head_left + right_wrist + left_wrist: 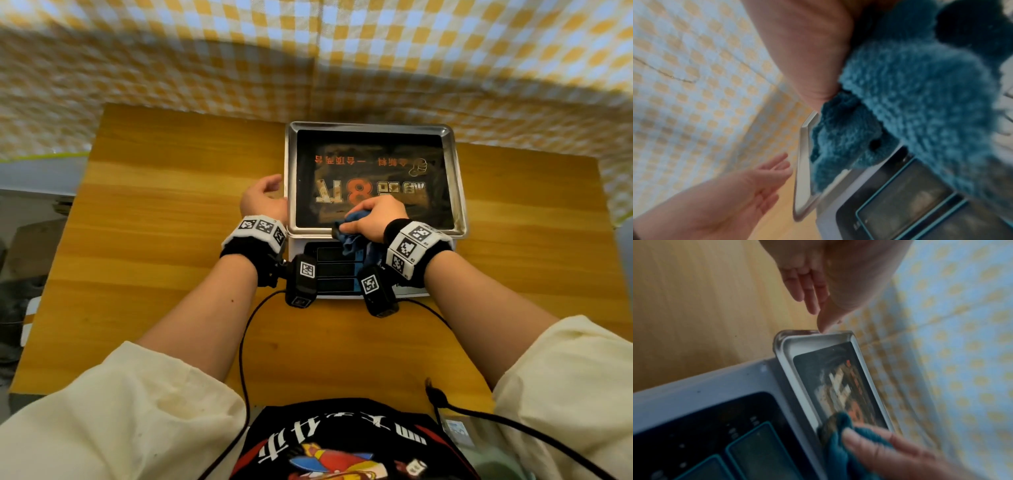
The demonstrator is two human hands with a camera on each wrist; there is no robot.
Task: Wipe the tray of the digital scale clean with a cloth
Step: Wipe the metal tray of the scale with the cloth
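A white digital scale (310, 240) stands on the wooden table, its steel tray (290, 192) carrying a dark printed sheet. My right hand (373, 216) grips a bunched blue cloth (352, 236) at the tray's near edge, and part of the cloth hangs over the dark display panel (335, 270). The right wrist view is filled by the cloth (910, 97) lying over the tray rim (803, 170). My left hand (263, 198) is at the tray's left side with relaxed fingers. In the left wrist view its thumb tip (824, 326) touches the tray's corner (785, 344).
The wooden table (171, 240) has bare room left, right and in front of the scale. A yellow-and-white checked cloth (308, 61) hangs behind it. Black cables (245, 342) run from the wrist cameras back across the table.
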